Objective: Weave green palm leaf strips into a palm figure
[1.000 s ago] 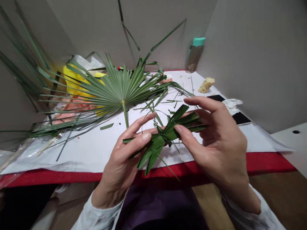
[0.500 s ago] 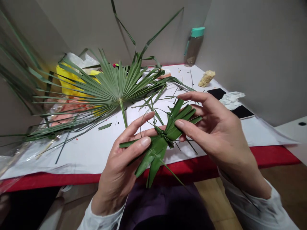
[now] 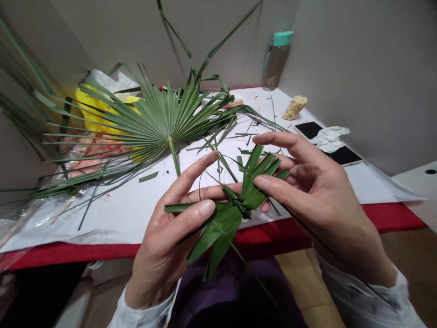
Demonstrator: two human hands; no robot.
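A folded green leaf piece (image 3: 225, 223), knotted at its middle with flat blades fanning out on both sides, is held up over the table's front edge. My left hand (image 3: 177, 223) grips its left part, thumb on top and fingers behind. The right blades are pinched by my right hand (image 3: 307, 196), its thumb pressing on them and its index finger reaching over their tips. Thin strands hang from the piece. Behind my hands lies a large fan-shaped palm leaf (image 3: 167, 118) with its stalk toward me.
White paper (image 3: 119, 209) over red cloth covers the table, with leaf scraps scattered about. A bottle (image 3: 277, 61), a crumbly yellowish block (image 3: 294, 108), crumpled tissue (image 3: 329, 138) and a black-screened device (image 3: 343, 156) stand right. Left lies a yellow bag (image 3: 90, 107).
The blades in my right hand have shifted slightly right, and the left part has dropped and tilted a little. My hands have moved slightly apart and still hold the piece.
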